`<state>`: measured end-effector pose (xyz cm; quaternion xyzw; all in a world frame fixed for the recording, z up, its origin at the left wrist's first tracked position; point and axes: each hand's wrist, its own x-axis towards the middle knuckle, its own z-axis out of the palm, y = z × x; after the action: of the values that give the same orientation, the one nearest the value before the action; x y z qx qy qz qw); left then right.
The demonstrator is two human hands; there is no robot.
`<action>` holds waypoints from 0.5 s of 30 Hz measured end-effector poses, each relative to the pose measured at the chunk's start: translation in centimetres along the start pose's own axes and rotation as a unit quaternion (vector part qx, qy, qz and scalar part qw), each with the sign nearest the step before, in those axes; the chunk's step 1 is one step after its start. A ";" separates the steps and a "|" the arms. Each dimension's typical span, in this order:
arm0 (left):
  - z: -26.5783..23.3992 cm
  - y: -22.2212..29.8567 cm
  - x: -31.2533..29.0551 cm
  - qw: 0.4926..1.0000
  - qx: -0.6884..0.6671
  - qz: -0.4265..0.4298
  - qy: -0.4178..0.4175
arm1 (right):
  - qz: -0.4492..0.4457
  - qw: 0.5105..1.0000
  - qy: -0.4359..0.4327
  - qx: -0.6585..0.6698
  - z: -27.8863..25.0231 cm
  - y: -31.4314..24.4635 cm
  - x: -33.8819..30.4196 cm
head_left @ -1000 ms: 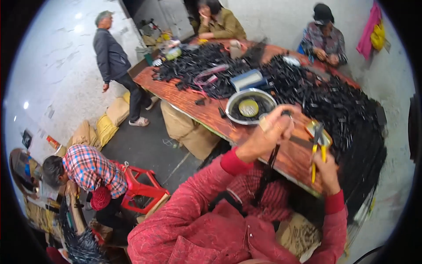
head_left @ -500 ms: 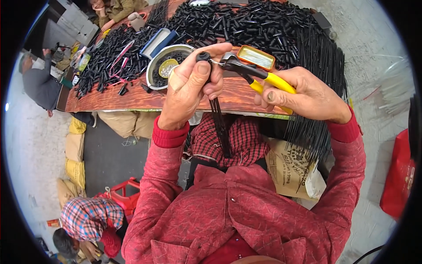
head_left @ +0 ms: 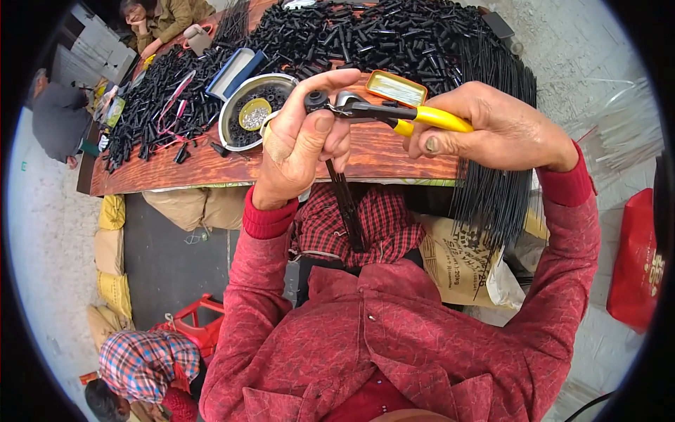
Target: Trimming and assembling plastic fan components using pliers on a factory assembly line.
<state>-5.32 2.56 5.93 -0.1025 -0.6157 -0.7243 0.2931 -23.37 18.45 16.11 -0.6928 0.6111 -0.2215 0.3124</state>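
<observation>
My left hand (head_left: 299,144) is closed around a black part with a round knob (head_left: 316,100) on top. From under that hand a bundle of thin black rods (head_left: 342,204) hangs toward my lap. My right hand (head_left: 492,130) grips pliers with yellow handles (head_left: 444,119). Their dark jaws meet at the side of the black knob, by a small bit of wire; the exact contact is too small to make out. Behind the pliers lies an orange-rimmed tin (head_left: 396,89) with thin pale wire pieces. Left of my left hand sits a round metal pan (head_left: 226,125) of small black rings, with a yellow dish (head_left: 244,119) inside.
Black tubular parts (head_left: 365,39) heap over the wooden table (head_left: 408,166), and long black rods (head_left: 492,204) spill off its right edge. A blue case (head_left: 242,76) stands beside the pan. Other people sit or bend at the left. A red bag (head_left: 635,264) is at far right.
The pliers have swung from slanting to nearly level, their handles squeezed closer together. My right hand has risen slightly and moved a little right. My left hand keeps its hold.
</observation>
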 end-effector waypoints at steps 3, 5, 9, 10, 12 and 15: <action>-0.3 -0.3 0.0 1.000 0.002 -0.001 0.000 | -0.010 1.000 0.002 -0.029 -0.2 -0.1 0.0; -0.2 -0.5 0.2 1.000 -0.005 -0.005 0.001 | -0.007 0.996 0.014 -0.082 -0.4 -0.5 -0.1; 0.2 -1.1 0.5 1.000 0.010 -0.013 0.021 | -0.033 0.974 0.054 -0.218 -0.3 -0.2 -0.6; 0.3 -1.1 0.4 0.999 -0.014 -0.018 0.024 | -0.038 0.974 0.055 -0.219 -0.4 -0.2 -0.6; 0.2 -1.1 0.3 1.000 -0.019 -0.019 0.014 | -0.041 0.973 0.057 -0.219 -0.5 -0.2 -0.8; 0.5 -1.1 0.3 1.000 -0.019 -0.020 0.016 | -0.039 0.966 0.055 -0.251 -0.6 -0.7 -0.9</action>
<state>-6.26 3.00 5.29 -0.0847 -0.5989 -0.7430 0.2864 -23.45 19.27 17.08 -0.7590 0.6358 -0.1110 0.0859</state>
